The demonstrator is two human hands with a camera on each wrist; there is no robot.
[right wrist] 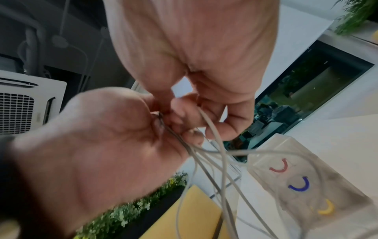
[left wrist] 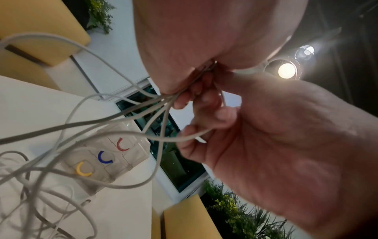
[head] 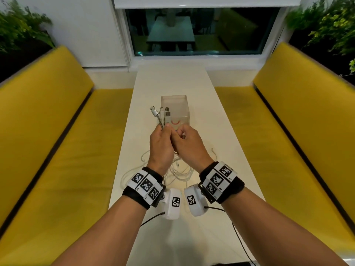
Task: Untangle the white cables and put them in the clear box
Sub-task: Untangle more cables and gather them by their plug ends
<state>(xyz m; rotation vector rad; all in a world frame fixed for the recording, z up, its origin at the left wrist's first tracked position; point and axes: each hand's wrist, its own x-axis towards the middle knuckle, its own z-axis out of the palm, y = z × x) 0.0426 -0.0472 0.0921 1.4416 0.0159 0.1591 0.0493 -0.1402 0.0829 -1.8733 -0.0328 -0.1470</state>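
Note:
My left hand (head: 165,129) is raised above the table and grips a bundle of white cables (head: 160,120); their USB plugs (head: 163,112) stick up out of the fist. My right hand (head: 179,134) is pressed against it and pinches one strand. In the right wrist view that strand (right wrist: 215,135) runs down from the right hand's fingers (right wrist: 184,111), beside the left hand (right wrist: 159,122). The rest of the cables hang in a tangled heap (head: 177,172) on the table under my wrists. The clear box (head: 174,104) stands just beyond the hands, with red, blue and yellow marks (left wrist: 104,158).
The narrow white table (head: 172,81) runs away from me to a window. Yellow benches flank it on the left (head: 57,131) and on the right (head: 288,131). Black cords (head: 238,237) from my wrist cameras trail over the near end of the table.

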